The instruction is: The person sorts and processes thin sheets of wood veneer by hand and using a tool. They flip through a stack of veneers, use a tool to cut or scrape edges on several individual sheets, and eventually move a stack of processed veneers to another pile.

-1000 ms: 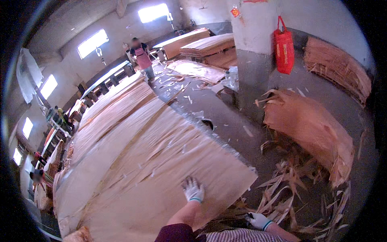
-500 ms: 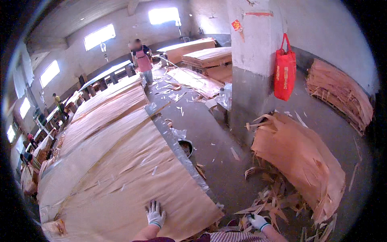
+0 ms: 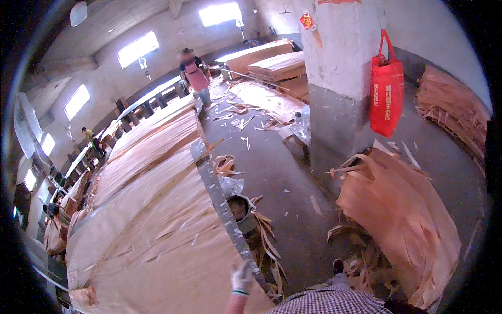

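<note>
My left hand, in a white glove, is over the large pale wood veneer sheet near its right edge. Its fingers look apart but somewhat blurred, and nothing shows in them. I cannot tell whether the palm touches the sheet. Beneath lies a long bench with a grey edge strip, and a thin yellowish strip runs across the veneer. My right hand is out of the picture. To the right, a curved stack of reddish veneer lies on the floor, its edges torn.
A bucket stands beside the bench among veneer scraps. A red bag hangs by the pillar. More veneer stacks lie at right and far back. A person in a pink apron stands beyond the bench.
My left hand has moved right across the veneer toward its edge. My right hand, earlier low over the scraps at right, has left the picture. The view has shifted.
</note>
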`<action>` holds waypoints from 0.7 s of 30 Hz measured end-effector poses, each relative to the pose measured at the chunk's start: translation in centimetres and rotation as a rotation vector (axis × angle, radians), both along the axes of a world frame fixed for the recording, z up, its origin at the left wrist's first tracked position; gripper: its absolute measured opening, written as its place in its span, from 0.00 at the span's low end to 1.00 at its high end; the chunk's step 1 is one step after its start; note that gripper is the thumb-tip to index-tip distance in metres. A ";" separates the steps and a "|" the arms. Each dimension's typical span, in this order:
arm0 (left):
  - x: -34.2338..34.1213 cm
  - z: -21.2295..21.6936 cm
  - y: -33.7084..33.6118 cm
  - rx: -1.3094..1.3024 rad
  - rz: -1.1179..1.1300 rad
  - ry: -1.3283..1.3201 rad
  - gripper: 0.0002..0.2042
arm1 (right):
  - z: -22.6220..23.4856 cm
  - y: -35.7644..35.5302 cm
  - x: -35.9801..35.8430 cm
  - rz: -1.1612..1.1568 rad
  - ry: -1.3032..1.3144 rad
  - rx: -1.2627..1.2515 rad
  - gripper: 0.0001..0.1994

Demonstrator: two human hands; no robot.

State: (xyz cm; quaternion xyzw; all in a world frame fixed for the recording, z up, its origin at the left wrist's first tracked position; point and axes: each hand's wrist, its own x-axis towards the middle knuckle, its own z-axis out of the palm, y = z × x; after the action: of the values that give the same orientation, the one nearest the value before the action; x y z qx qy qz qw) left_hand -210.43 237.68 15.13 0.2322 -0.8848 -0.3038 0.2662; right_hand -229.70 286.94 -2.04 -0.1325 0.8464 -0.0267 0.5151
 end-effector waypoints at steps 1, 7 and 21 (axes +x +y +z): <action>-1.4 1.9 2.8 0.077 -0.064 -0.085 0.18 | 0.1 -0.9 -1.7 0.111 -0.023 0.012 0.15; -12.4 0.8 15.0 0.537 -0.591 -0.760 0.19 | 2.3 -3.3 -15.9 0.701 0.139 0.038 0.11; -26.1 0.8 10.4 0.502 -0.382 -1.133 0.25 | 1.4 -7.5 -34.2 0.281 0.084 -0.121 0.26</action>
State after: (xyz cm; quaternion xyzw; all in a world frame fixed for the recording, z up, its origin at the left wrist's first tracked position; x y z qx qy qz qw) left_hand -236.48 248.10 15.93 0.2501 -0.8160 -0.3739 -0.3629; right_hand -263.86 279.46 -0.62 -0.2817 0.8372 0.0004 0.4688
